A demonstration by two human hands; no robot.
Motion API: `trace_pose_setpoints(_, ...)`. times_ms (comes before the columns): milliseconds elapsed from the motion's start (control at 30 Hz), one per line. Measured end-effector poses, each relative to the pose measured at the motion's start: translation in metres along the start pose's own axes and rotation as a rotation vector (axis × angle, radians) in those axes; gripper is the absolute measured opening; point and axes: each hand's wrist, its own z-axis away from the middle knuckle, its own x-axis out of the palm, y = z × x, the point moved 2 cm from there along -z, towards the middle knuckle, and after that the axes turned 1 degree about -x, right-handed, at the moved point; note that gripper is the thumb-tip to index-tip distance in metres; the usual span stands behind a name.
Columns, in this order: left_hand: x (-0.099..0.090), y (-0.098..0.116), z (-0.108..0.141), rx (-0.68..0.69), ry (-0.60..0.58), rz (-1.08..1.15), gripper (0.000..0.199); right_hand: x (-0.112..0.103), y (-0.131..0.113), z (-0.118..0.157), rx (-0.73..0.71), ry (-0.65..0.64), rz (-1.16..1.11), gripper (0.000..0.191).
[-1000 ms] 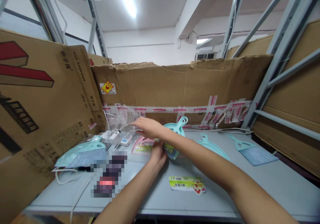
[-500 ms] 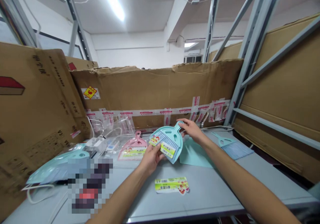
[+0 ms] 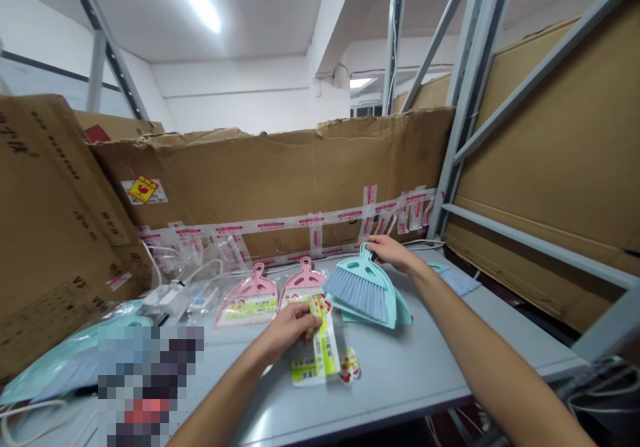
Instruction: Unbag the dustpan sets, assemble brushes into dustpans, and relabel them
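My right hand (image 3: 393, 255) grips a small teal dustpan (image 3: 388, 286) by its handle, with a matching hand brush (image 3: 361, 294) lying against its front, blue-grey bristles pointing down. Between the thumb and fingers of my left hand (image 3: 293, 330) is a yellow-green printed label card (image 3: 327, 340), apart from the dustpan. Below it a second label card (image 3: 303, 372) lies on the grey table, partly covered. Another teal dustpan (image 3: 404, 308) rests on the table behind the held set. Two pink dustpan-and-brush sets (image 3: 257, 280) in clear wrap lie beyond my left hand.
Another blue-bristled brush (image 3: 459, 280) lies at the right. Teal wrapped sets (image 3: 70, 347), a white adapter with cables (image 3: 170, 295) and a pixelated object (image 3: 155, 387) are on the left. Cardboard (image 3: 280, 174) walls the back; a metal rack post (image 3: 463, 107) stands at right.
My left hand has drawn the label card away from the dustpan, toward me. The held set has turned, baring its bristles. The view has shifted right, and a second pink set now shows.
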Motion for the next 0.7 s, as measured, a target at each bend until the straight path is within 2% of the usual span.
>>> trace_pose_setpoints(100,0.005,0.008,0.010,0.035,-0.145,-0.230,0.016,-0.004,0.006,-0.001,0.019,-0.078,0.186,0.034)
trace_pose_setpoints(167,0.010,0.010,0.016,0.069,-0.213,-0.407,0.018,-0.001,0.009,-0.002,-0.031,-0.067,0.371,0.036)
trace_pose_setpoints(267,0.017,0.009,0.023,0.145,-0.195,-0.736,0.029,0.005,0.012,-0.007,-0.131,0.007,0.584,0.038)
trace_pose_setpoints(367,0.022,0.009,0.026,0.213,-0.147,-0.971,0.027,0.007,0.014,-0.012,-0.175,0.060,0.628,0.036)
trace_pose_setpoints(600,0.024,0.014,0.025,0.345,-0.124,-1.017,0.029,0.001,0.005,-0.010,-0.237,0.156,0.646,0.030)
trace_pose_setpoints(700,0.023,0.015,0.023,0.429,-0.106,-0.998,0.025,-0.016,-0.002,-0.006,-0.207,0.161,0.459,0.021)
